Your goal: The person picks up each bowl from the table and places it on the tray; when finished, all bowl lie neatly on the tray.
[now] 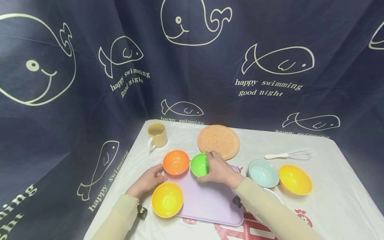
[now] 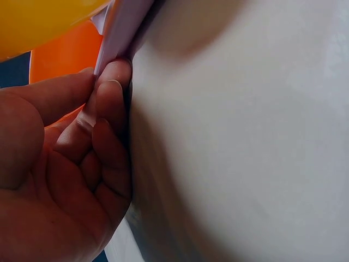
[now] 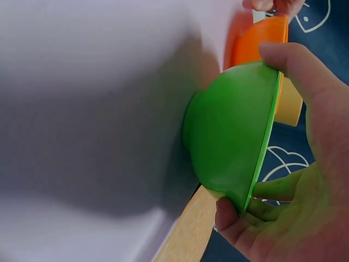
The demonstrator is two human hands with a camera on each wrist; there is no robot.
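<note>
A green bowl (image 1: 198, 165) stands at the far side of a light purple tray (image 1: 207, 203). My right hand (image 1: 221, 169) holds this bowl across its rim, with the thumb on one side and the fingers on the other, as the right wrist view shows. At the tray's left edge, my left hand (image 1: 151, 180) pinches the rim between thumb and fingertips. Next to that hand, an orange bowl (image 1: 176, 162) sits on the tray's far left corner. A yellow bowl (image 1: 167, 200) is at the near left corner, overlapping the edge.
Behind the tray lies a round orange-tan mat (image 1: 218, 141), with a tan mug (image 1: 157, 134) at the back left. To the right are a pale blue bowl (image 1: 263, 173), another yellow bowl (image 1: 295, 180) and a whisk (image 1: 289, 155). A white dish is partly hidden under the right sleeve.
</note>
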